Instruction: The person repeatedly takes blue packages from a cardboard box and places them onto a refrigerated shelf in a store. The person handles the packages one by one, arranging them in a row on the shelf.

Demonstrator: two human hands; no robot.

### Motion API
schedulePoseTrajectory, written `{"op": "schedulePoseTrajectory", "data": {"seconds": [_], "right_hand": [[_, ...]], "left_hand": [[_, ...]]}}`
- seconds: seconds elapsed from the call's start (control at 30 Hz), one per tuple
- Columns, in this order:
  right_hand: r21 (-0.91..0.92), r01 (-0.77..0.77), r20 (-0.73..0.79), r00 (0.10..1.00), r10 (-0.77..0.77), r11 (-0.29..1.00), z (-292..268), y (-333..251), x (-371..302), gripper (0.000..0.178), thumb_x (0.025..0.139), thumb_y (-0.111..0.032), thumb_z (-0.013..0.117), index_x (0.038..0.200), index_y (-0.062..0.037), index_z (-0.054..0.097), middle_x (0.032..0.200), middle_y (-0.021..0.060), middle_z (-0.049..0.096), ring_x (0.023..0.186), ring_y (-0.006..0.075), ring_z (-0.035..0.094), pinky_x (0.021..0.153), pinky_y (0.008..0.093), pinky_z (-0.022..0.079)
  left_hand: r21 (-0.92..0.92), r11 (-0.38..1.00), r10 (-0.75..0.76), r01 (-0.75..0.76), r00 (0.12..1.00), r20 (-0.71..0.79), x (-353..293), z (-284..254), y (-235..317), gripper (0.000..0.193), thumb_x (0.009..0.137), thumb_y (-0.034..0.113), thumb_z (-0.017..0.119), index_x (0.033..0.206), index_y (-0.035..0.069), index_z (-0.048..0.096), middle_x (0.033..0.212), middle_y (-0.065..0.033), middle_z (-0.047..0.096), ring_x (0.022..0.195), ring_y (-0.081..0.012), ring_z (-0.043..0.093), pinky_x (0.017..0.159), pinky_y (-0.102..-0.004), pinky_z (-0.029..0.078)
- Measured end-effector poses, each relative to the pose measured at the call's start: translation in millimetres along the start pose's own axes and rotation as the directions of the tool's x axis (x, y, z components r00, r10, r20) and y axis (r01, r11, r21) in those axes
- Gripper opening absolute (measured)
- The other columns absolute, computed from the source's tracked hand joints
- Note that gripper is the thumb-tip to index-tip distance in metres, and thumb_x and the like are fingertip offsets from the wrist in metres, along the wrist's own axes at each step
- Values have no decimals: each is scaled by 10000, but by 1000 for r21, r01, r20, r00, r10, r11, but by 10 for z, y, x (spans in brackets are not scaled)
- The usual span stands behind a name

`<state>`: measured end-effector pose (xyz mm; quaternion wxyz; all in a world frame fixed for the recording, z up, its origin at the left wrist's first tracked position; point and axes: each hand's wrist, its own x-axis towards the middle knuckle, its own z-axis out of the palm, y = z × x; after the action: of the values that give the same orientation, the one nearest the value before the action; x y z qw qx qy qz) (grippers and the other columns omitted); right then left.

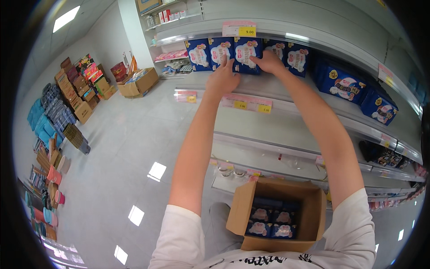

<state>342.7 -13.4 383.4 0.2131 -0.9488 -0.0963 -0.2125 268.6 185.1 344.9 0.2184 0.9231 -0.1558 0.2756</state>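
Note:
A row of dark blue soft packs with white cloud-shaped labels stands upright on the upper shelf (268, 85). My left hand (224, 80) reaches up to the lower front of the row, its fingers stretched out against the second pack (220, 47) and the left edge of the third pack (244, 45). At that third pack's right edge is my right hand (270, 62), its thumb on the front and its other fingers partly hidden between packs. More packs (298, 60) stand right of this hand. Below, an open cardboard box (242, 210) holds several similar packs (272, 219).
Larger blue packs (342, 83) lie farther right on the same shelf. Price tags (246, 103) line the shelf edges, and lower shelves run beneath. Across the tiled floor (130, 148), an open carton (139, 83), stacked boxes (74, 87) and buckets (54, 175) stand at left.

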Motion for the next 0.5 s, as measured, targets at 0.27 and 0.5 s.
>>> {"op": "schedulePoseTrajectory", "data": {"seconds": [0.27, 0.5], "right_hand": [[-226, -88, 21, 995, 95, 970, -349, -351, -544, 491, 868, -514, 633, 1059, -69, 710, 1077, 135, 698, 1016, 319, 670, 788, 436, 545], [157, 488, -328, 846, -421, 859, -484, -300, -2335, 188, 874, -167, 651, 1012, -40, 641, 947, 123, 706, 896, 297, 678, 780, 364, 517]], "left_hand": [[-68, 998, 5, -7, 1000, -26, 12, 17, 49, 698, 799, 279, 631, 1437, 85, 424, 1561, -168, 318, 1301, -393, 483, 1032, -462, 437], [-134, 990, 26, -41, 993, -111, -41, -42, -12, 624, 799, 194, 668, 1380, 76, 476, 1437, -195, 472, 1293, -394, 471, 1048, -457, 417]]}}
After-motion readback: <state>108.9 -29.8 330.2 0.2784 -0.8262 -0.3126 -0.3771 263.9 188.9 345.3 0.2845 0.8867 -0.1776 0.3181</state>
